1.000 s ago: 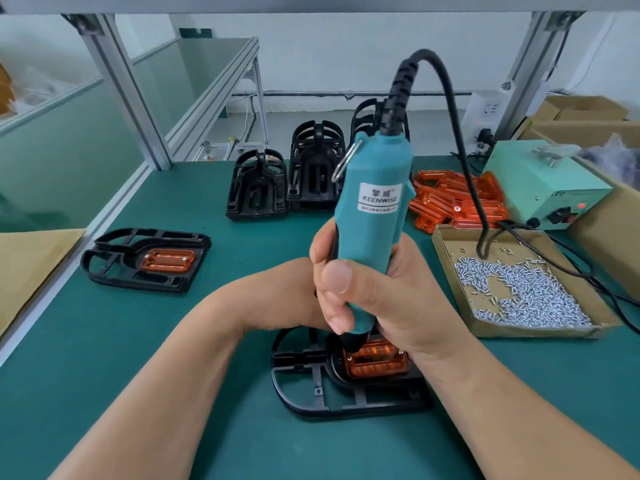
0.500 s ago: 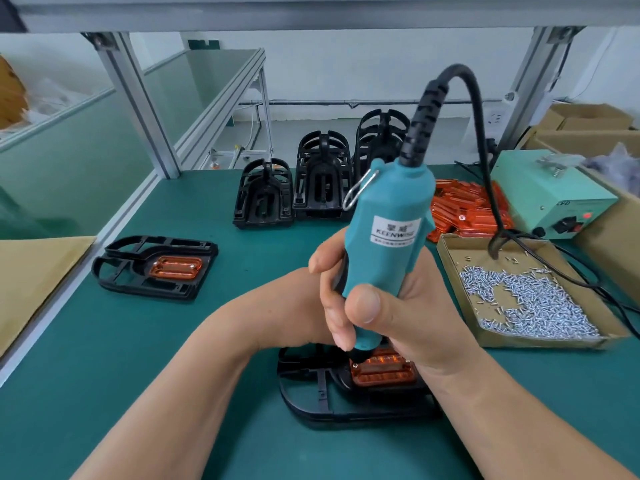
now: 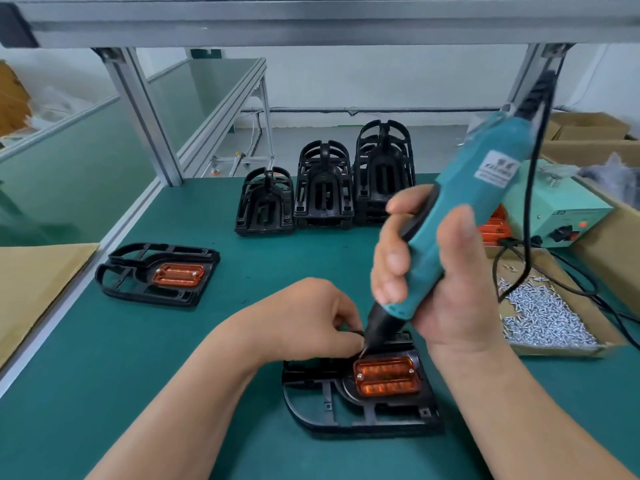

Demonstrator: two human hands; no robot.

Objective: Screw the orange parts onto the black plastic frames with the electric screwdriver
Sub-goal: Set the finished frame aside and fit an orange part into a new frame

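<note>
A black plastic frame (image 3: pixel 360 410) lies flat on the green mat in front of me, with an orange part (image 3: pixel 386 375) seated in it and two screw heads visible at its corners. My right hand (image 3: pixel 446 278) grips the teal electric screwdriver (image 3: pixel 460 216), which is tilted to the right with its black tip near the orange part's upper left corner. My left hand (image 3: pixel 304 320) rests on the frame's upper left, fingertips pinched close beside the tip; what they pinch is hidden. A second frame with an orange part (image 3: pixel 178 274) lies at the left.
Three stacks of black frames (image 3: pixel 323 188) stand at the back. A cardboard tray of silver screws (image 3: pixel 543 317) sits at the right, behind it loose orange parts (image 3: pixel 493 228) and a green power unit (image 3: pixel 561 209). The screwdriver's black cable hangs over the tray. Cardboard (image 3: pixel 31 282) lies at the left edge.
The screwdriver has tipped from nearly upright to leaning right, uncovering the orange part. My left hand has come out from behind my right hand and now sits beside the tip.
</note>
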